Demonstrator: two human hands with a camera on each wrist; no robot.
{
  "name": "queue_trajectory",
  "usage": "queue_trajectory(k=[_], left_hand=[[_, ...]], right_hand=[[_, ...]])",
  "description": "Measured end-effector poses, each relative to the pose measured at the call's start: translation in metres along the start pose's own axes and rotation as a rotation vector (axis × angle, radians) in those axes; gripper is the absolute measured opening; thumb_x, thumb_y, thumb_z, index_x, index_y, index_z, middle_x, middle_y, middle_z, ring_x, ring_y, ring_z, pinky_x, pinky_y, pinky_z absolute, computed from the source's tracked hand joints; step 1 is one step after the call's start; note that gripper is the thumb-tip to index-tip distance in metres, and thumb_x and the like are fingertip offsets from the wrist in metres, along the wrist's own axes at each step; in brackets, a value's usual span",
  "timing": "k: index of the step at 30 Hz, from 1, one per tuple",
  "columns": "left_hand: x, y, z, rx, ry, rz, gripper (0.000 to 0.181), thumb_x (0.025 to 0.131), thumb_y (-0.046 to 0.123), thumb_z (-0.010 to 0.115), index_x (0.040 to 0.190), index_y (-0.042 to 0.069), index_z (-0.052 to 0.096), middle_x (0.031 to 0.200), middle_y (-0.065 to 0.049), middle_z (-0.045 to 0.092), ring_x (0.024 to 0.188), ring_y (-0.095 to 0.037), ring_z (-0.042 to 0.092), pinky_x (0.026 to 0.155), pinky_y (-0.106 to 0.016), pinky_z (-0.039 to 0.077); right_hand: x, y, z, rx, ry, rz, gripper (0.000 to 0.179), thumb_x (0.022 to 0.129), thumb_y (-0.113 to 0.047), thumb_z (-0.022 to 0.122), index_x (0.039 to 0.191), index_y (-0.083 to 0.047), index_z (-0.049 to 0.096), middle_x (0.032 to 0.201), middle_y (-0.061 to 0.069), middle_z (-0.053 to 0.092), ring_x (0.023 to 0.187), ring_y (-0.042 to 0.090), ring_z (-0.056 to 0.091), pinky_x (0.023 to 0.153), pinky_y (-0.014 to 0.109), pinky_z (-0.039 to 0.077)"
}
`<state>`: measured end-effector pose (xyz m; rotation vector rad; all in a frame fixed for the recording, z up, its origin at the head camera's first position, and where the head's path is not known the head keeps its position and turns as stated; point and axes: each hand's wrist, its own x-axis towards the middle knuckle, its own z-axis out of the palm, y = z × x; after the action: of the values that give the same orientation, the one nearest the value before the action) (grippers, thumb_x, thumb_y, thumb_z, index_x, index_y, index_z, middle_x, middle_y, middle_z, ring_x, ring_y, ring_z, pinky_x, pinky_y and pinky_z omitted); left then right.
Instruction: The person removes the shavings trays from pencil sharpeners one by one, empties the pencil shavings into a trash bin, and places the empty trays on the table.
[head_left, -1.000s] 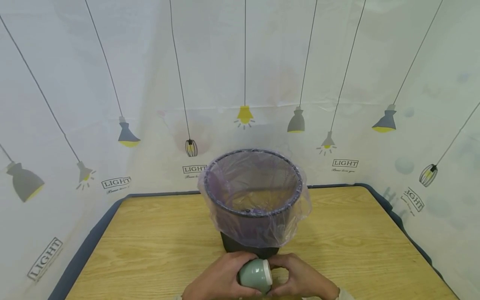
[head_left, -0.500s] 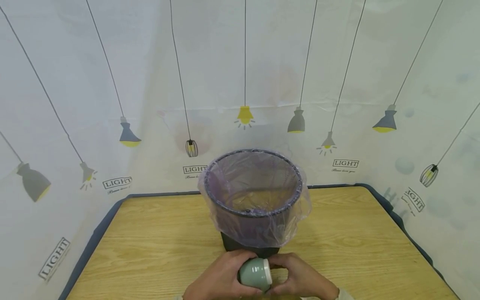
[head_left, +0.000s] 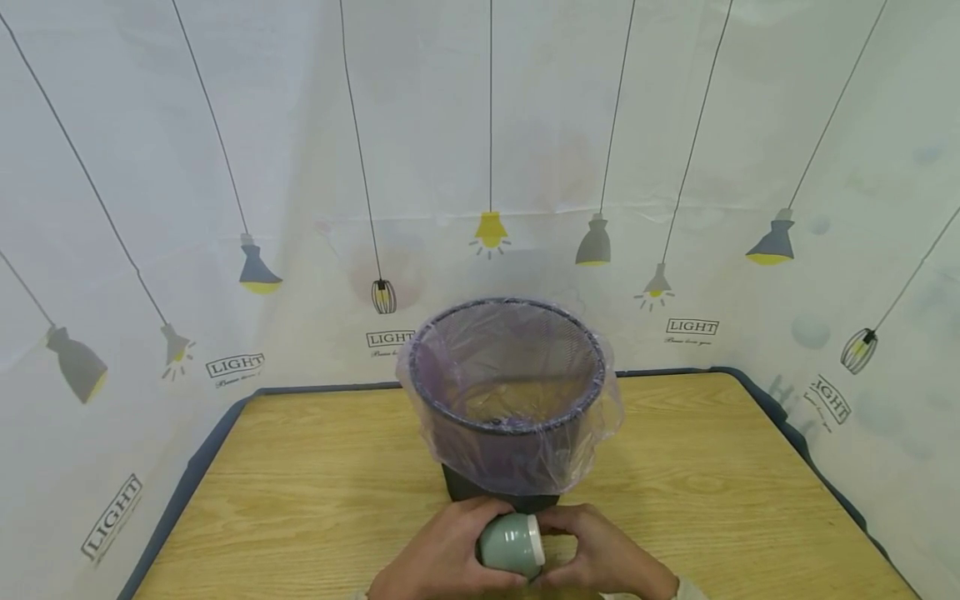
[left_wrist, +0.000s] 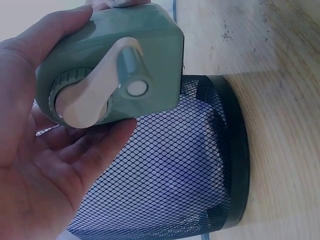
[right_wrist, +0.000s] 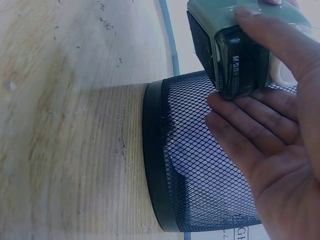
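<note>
A green hand-crank pencil sharpener (head_left: pixel 508 546) is held between both hands, low in the head view, just in front of a wastebasket. My left hand (head_left: pixel 442 554) grips its body, thumb on one side and fingers on the other. In the left wrist view its pale crank (left_wrist: pixel 95 87) with a green knob faces the camera. My right hand (head_left: pixel 603 554) pinches the opposite end. There, in the right wrist view, the thumb lies on the green casing and fingertips touch the dark see-through shavings drawer (right_wrist: pixel 242 65). What the drawer contains cannot be made out.
A black mesh wastebasket (left_wrist: pixel 237 160), lined with a thin purple bag (head_left: pixel 510 458) folded over its rim, stands on the wooden table (head_left: pixel 315 467). Small dark specks (left_wrist: pixel 227 36) dot the tabletop. A lamp-printed cloth (head_left: pixel 435 125) hangs around the table.
Both hands and the sharpener stay almost where they were, rising very slightly. The printed cloth at the left has shifted a little to the right.
</note>
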<state>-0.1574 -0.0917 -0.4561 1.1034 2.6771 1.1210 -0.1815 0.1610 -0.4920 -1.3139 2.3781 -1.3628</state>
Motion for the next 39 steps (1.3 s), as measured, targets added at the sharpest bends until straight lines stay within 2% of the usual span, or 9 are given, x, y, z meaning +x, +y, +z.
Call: queue_trajectory(k=[14,20,28,33,39], left_hand=[[-0.0011,0.0007,0.0013,0.018,0.014,-0.015,0.053,0.082,0.049,0.078,0.121,0.017,0.062,0.108,0.008,0.064,0.086,0.003,0.056,0.070,-0.015,0.050],[-0.0016,0.0008,0.0011,0.007,0.002,-0.022,0.053,0.082,0.050,0.078,0.121,0.018,0.062,0.108,0.008,0.064,0.086,0.003,0.056,0.069,-0.015,0.049],[-0.0017,-0.0001,0.0003,-0.028,-0.020,0.013,0.050,0.083,0.048,0.078,0.120,0.018,0.063,0.106,0.010,0.065,0.084,0.005,0.057,0.068,-0.014,0.050],[-0.0019,-0.0014,0.0000,-0.040,-0.036,0.030,0.051,0.083,0.047,0.078,0.122,0.016,0.063,0.107,0.009,0.065,0.085,0.005,0.057,0.069,-0.013,0.050],[-0.0015,-0.0021,0.0002,-0.048,-0.039,0.010,0.051,0.083,0.047,0.078,0.121,0.017,0.063,0.106,0.011,0.064,0.085,0.005,0.057,0.069,-0.014,0.050]], right_hand=[[0.0000,0.0013,0.0016,0.015,0.004,0.019,0.048,0.082,-0.034,0.082,0.122,-0.013,0.067,0.116,-0.002,0.070,0.104,0.009,0.067,0.086,0.030,0.058],[-0.0008,0.0015,0.0013,0.019,-0.003,0.017,0.049,0.081,-0.034,0.082,0.123,-0.012,0.067,0.116,0.000,0.070,0.104,0.009,0.067,0.086,0.029,0.058],[-0.0012,0.0056,0.0008,0.065,-0.034,-0.010,0.048,0.082,-0.030,0.082,0.123,-0.012,0.066,0.116,-0.002,0.070,0.103,0.010,0.067,0.085,0.039,0.060],[-0.0011,0.0050,-0.0004,0.073,-0.052,-0.018,0.045,0.083,-0.031,0.081,0.123,-0.015,0.066,0.113,-0.004,0.071,0.099,0.009,0.068,0.083,0.037,0.060],[-0.0004,0.0038,0.0001,0.050,-0.037,-0.004,0.046,0.082,-0.033,0.082,0.122,-0.015,0.067,0.112,-0.005,0.071,0.098,0.008,0.068,0.083,0.036,0.059]])
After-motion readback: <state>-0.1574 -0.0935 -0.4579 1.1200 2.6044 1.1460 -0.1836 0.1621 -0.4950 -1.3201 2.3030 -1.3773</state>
